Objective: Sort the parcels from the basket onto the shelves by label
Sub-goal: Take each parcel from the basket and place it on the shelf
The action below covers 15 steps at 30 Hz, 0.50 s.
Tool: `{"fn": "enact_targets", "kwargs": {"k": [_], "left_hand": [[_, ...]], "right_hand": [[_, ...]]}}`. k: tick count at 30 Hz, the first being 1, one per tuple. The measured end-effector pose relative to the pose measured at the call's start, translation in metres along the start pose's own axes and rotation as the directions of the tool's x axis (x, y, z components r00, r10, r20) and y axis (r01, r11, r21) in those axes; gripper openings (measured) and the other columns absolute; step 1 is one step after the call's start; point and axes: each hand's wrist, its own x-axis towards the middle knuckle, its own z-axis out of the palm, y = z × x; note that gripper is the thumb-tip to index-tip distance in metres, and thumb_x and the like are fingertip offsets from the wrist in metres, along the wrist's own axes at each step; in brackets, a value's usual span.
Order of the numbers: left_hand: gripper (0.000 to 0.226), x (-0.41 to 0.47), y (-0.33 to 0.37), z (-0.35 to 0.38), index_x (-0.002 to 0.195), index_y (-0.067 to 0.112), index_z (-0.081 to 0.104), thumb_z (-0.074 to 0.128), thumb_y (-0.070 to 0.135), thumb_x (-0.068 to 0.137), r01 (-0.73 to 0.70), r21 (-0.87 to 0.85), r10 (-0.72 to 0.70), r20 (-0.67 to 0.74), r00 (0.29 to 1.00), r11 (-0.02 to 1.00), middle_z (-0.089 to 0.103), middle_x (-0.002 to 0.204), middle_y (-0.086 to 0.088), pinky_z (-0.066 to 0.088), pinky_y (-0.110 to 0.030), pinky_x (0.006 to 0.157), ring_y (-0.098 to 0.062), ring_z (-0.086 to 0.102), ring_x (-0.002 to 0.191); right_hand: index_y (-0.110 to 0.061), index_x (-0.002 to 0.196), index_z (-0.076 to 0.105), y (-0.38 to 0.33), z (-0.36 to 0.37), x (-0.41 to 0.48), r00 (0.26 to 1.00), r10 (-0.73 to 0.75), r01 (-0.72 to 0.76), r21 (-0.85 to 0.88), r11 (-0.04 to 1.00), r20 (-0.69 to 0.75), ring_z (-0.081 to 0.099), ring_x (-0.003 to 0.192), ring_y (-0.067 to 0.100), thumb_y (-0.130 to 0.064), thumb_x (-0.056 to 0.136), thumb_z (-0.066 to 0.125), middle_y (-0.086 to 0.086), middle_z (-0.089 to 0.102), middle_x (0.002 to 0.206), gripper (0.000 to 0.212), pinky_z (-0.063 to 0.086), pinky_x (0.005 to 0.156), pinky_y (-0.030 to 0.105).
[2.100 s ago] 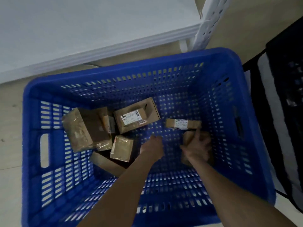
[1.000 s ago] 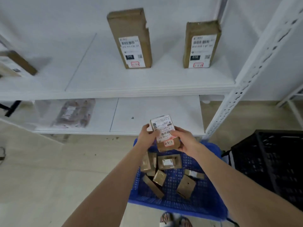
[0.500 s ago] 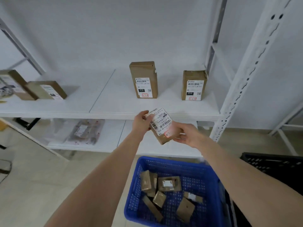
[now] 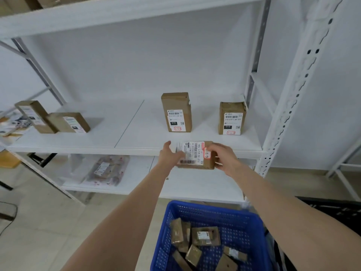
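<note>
At shelf (image 4: 136, 137), left hand (image 4: 169, 156) overlaps label (image 4: 192, 152) on parcel (image 4: 208, 163).

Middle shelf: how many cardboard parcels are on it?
4. Tall box upright mid-shelf; shorter box upright at right; two more at left, low box beside far-left box. The frame's left edge may hide others.
</note>
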Motion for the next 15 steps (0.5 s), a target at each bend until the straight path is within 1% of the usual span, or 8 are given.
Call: {"fn": "enact_targets", "kwargs": {"k": [2,4,5,6,8,10,13,15], "left_hand": [[0.082,-0.004,0.002,-0.001,0.148,0.024,0.026,0.073,0.019,0.081,-0.082,0.048,0.074,0.157,0.985,0.995,0.04,0.14,-0.007,0.044,-0.039,0.099,-0.028,0.05,0.121],[0.068,-0.012,0.005,0.0,0.142,0.022,0.04,0.073,0.024,0.082,-0.041,0.003,0.038,0.317,0.948,0.999,0.056,0.127,-0.003,0.048,-0.04,0.097,-0.025,0.058,0.112],[0.058,-0.014,0.006,0.0,0.136,0.02,0.047,0.071,0.025,0.084,-0.019,-0.022,0.026,0.357,0.934,1.0,0.063,0.118,-0.003,0.05,-0.042,0.095,-0.024,0.062,0.106],[0.05,-0.014,0.005,0.0,0.132,0.017,0.051,0.069,0.025,0.085,-0.016,-0.055,0.035,0.367,0.93,0.998,0.067,0.113,-0.004,0.053,-0.042,0.092,-0.023,0.065,0.102],[0.044,-0.012,0.002,0.002,0.129,0.014,0.051,0.066,0.023,0.088,-0.029,-0.138,0.072,0.32,0.945,0.99,0.067,0.11,-0.006,0.056,-0.041,0.085,-0.024,0.066,0.098],[0.041,-0.012,-0.001,0.005,0.13,0.013,0.048,0.062,0.021,0.092,-0.026,-0.237,0.087,0.25,0.964,0.971,0.066,0.109,-0.006,0.057,-0.037,0.078,-0.022,0.065,0.093],[0.037,-0.014,-0.001,0.01,0.13,0.014,0.044,0.056,0.019,0.095,-0.016,-0.329,0.089,0.208,0.974,0.944,0.062,0.108,-0.004,0.055,-0.034,0.073,-0.019,0.063,0.09],[0.038,-0.014,-0.001,0.012,0.132,0.017,0.042,0.054,0.02,0.096,-0.002,-0.312,0.074,0.222,0.972,0.95,0.061,0.113,-0.006,0.053,-0.037,0.079,-0.022,0.061,0.098]], "right_hand": [[-0.021,0.104,0.067,-0.005,0.0,-0.001,0.999,-0.017,0.019,-0.076,0.997,0.03,0.062,0.082,0.016,-0.013,0.087,0.059,0.004,0.07,0.089,0.021,0.048,0.064,0.026],[-0.019,0.096,0.068,-0.008,0.001,0.0,0.998,-0.022,0.028,-0.101,0.995,0.067,0.065,0.08,0.018,-0.015,0.087,0.057,0.006,0.072,0.09,0.015,0.049,0.066,0.027],[-0.016,0.095,0.067,-0.008,0.0,0.001,0.997,-0.024,0.029,-0.076,0.997,0.07,0.066,0.08,0.018,-0.017,0.088,0.058,0.009,0.072,0.093,0.012,0.05,0.068,0.029],[-0.014,0.096,0.066,-0.008,-0.001,0.002,0.998,-0.021,0.023,-0.031,0.999,0.065,0.066,0.081,0.019,-0.02,0.089,0.06,0.009,0.071,0.093,0.012,0.051,0.07,0.03],[-0.013,0.1,0.064,-0.005,-0.005,0.002,0.998,0.004,-0.006,0.046,0.999,0.06,0.066,0.087,0.02,-0.03,0.09,0.063,0.008,0.07,0.091,0.02,0.054,0.077,0.033],[-0.013,0.106,0.062,0.0,-0.009,0.002,0.993,0.049,-0.053,0.03,0.998,0.105,0.065,0.098,0.024,-0.035,0.088,0.066,0.008,0.069,0.097,0.028,0.054,0.085,0.038],[-0.013,0.116,0.059,0.01,-0.004,-0.001,0.979,0.079,-0.07,-0.053,0.996,0.188,0.066,0.103,0.027,-0.023,0.088,0.068,0.008,0.069,0.111,0.031,0.05,0.094,0.038],[-0.013,0.12,0.059,0.012,-0.001,-0.001,0.984,0.052,-0.044,-0.05,0.998,0.169,0.067,0.099,0.027,-0.015,0.089,0.066,0.008,0.069,0.112,0.032,0.051,0.091,0.035]]}}
